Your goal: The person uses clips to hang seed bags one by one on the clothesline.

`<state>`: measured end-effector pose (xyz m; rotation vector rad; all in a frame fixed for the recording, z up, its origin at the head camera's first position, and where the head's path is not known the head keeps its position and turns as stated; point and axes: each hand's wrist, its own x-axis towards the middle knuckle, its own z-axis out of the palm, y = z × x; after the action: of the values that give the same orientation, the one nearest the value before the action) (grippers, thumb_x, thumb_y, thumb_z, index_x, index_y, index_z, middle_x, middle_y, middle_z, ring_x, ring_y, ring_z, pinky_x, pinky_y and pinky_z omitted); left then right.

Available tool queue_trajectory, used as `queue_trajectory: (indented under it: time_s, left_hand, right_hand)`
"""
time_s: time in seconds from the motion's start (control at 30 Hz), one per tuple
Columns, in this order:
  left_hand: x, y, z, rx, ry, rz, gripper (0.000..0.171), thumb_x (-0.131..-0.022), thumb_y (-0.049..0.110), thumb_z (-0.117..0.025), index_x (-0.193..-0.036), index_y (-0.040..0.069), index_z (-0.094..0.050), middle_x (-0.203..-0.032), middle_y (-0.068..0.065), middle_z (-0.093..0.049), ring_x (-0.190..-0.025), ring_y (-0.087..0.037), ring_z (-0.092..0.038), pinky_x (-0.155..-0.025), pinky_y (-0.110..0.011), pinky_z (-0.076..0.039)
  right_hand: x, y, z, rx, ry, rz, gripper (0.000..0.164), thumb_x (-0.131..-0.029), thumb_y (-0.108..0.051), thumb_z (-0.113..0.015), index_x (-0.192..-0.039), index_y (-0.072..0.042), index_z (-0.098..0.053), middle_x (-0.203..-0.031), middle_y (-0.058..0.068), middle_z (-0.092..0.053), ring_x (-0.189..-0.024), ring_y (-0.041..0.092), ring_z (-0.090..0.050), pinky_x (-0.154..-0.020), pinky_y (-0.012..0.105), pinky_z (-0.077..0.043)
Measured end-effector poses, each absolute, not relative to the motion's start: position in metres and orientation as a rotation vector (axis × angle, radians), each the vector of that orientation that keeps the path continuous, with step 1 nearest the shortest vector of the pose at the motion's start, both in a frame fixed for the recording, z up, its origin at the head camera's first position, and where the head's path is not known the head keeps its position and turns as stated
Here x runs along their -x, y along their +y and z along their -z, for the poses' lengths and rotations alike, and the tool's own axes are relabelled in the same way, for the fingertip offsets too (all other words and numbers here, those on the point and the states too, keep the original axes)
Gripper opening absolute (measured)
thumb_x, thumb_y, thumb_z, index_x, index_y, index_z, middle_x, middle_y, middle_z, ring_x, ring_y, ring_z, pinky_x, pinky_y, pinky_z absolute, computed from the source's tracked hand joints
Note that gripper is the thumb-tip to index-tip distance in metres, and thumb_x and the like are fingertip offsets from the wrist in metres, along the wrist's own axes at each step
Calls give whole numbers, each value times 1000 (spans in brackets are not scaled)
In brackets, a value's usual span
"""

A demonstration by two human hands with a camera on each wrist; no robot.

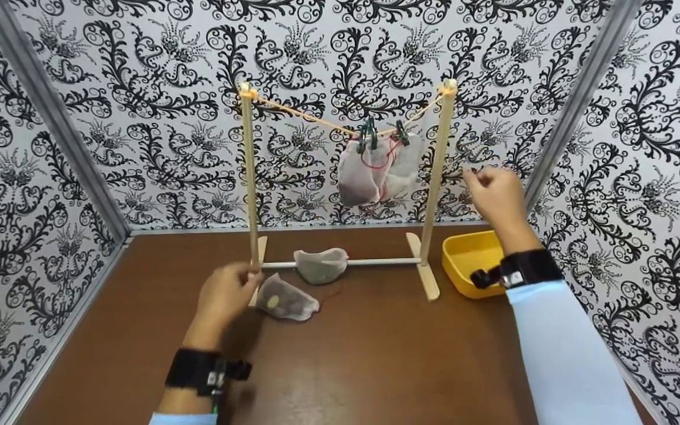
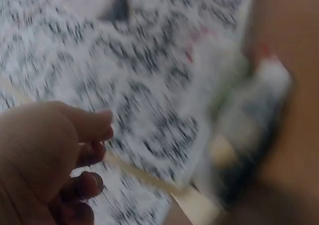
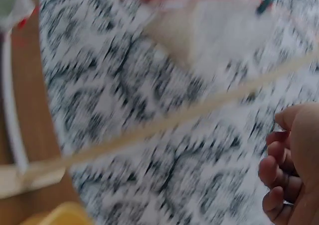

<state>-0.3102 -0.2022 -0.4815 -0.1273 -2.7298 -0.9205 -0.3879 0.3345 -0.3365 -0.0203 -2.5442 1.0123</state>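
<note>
My left hand [image 1: 225,293] hovers beside the left post of a small wooden clothesline stand [image 1: 249,183], its fingers loosely bent around nothing in the left wrist view. Close by on the table lie two mesh drawstring pouches, one with a pale round item inside [image 1: 287,300] and one with greenish contents [image 1: 321,265] against the white crossbar. My right hand [image 1: 496,192] is raised right of the other post, fingers loosely curled and holding nothing. Between the posts, white pouches [image 1: 363,171] with red strings hang from the orange cord [image 1: 304,115] by dark green clips [image 1: 369,134].
A yellow plastic basket [image 1: 470,289] stands on the brown table [image 1: 375,354] under my right forearm. Black-and-white patterned walls [image 1: 169,118] enclose the table at the back and both sides, with grey metal frame bars [image 1: 51,112] at the corners.
</note>
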Motion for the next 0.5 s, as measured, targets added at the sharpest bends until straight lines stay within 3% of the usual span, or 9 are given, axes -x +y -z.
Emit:
queue_trajectory:
  time_s: [0.17,0.3,0.4,0.5]
  left_hand:
    - [308,-231,517,37,-2815,977,32,-108,24,-75,-135,8,-80,-129,-19,-83,-122,-47,-77,-105,-68,-60]
    - [310,-240,533,72,-2860,1086,36,-106,14,-75,-141,2,-77,-137,-23,-80,-131,-48,-74,-115,-67,-57]
    - [310,-240,543,63,-2880,1123,39,-105,10,-77,-144,4,-77,-141,-22,-79,-135,-47,-72,-118,-66,-56]
    - [310,-237,548,37,-2879,1141,39,-105,11,-78,-144,8,-78,-146,-22,-76,-140,-47,-70,-120,-66,-54]
  right_hand:
    - [393,370,385,1,-2959,-766,41,-111,-32,-68,-127,5,-74,-125,33,-76,-101,42,-74,-88,53,-66]
    - [395,387,418,-78,-3185,-596,45,-101,-18,-78,-133,14,-71,-135,38,-74,-115,51,-75,-103,62,-64]
    - [392,397,435,-102,-3263,-516,44,-93,-12,-83,-126,16,-73,-126,35,-77,-109,47,-76,-100,59,-65]
    - [389,404,447,-87,-3328,-452,22,-84,-8,-85,-97,8,-76,-93,20,-77,-84,32,-70,-78,42,-64]
